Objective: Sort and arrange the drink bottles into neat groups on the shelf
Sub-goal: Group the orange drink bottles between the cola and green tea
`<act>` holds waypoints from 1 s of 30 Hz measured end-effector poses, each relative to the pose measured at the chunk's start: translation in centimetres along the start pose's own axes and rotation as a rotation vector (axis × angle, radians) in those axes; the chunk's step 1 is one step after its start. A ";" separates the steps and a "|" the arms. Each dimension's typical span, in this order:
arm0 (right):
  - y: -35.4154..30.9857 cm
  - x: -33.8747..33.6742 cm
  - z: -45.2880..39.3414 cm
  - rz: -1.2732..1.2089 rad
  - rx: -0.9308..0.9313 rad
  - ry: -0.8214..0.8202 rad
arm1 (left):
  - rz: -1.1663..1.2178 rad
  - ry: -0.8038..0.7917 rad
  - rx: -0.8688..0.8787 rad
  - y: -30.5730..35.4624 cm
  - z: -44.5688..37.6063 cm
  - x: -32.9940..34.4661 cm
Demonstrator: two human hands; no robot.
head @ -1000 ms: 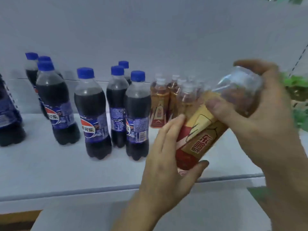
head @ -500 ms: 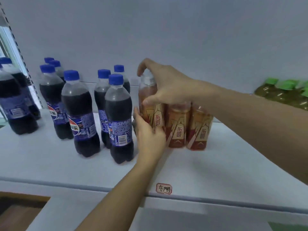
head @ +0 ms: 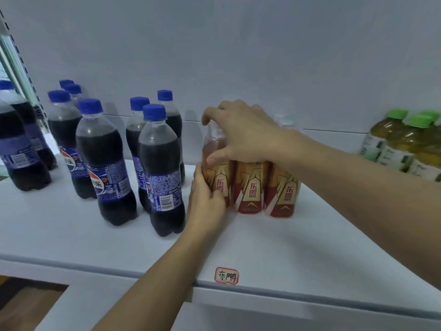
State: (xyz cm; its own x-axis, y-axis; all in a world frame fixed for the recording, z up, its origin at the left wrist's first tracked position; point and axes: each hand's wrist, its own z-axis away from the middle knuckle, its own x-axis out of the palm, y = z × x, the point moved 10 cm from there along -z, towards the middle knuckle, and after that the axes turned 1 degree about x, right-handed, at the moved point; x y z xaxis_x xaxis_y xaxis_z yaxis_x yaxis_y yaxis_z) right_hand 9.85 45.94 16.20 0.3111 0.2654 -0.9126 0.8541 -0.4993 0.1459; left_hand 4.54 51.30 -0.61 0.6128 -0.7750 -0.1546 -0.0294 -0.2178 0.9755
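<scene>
An amber energy-drink bottle (head: 218, 168) with a red and gold label stands upright on the white shelf (head: 274, 244), leftmost in a front row with two like bottles (head: 250, 187) (head: 282, 189). My right hand (head: 241, 137) grips its neck and shoulder from above. My left hand (head: 205, 199) wraps round its lower body from the left. Several dark cola bottles with blue caps (head: 157, 168) stand in a loose cluster to the left.
Green-capped tea bottles (head: 405, 142) stand at the far right of the shelf. A handwritten red-bordered tag (head: 226, 275) sits on the shelf's front edge below the amber bottles. More cola bottles (head: 16, 149) stand beyond a perforated upright at the far left.
The amber bottle, tilted in both hands a second ago, now stands upright on the shelf beside its group. Since half a second ago the hands have barely moved.
</scene>
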 end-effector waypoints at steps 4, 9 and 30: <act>4.4 -6.0 5.4 -0.418 0.090 0.554 | 0.048 -0.028 -0.030 0.2 -0.1 0.6; 14.3 -2.6 13.7 -0.834 0.502 1.008 | 0.172 0.003 -0.042 -0.1 -0.4 0.6; 13.8 15.8 11.7 -1.884 0.737 0.304 | 0.458 0.182 -0.194 -1.6 -5.2 0.6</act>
State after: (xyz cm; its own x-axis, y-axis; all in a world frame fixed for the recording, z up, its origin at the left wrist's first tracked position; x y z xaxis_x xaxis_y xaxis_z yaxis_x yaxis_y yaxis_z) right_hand 21.67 33.65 -0.69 -0.4597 0.8063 0.3721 -0.1344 0.3510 -0.9267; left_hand 9.06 54.25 -1.45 0.6992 -0.6458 0.3069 -0.1897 0.2463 0.9505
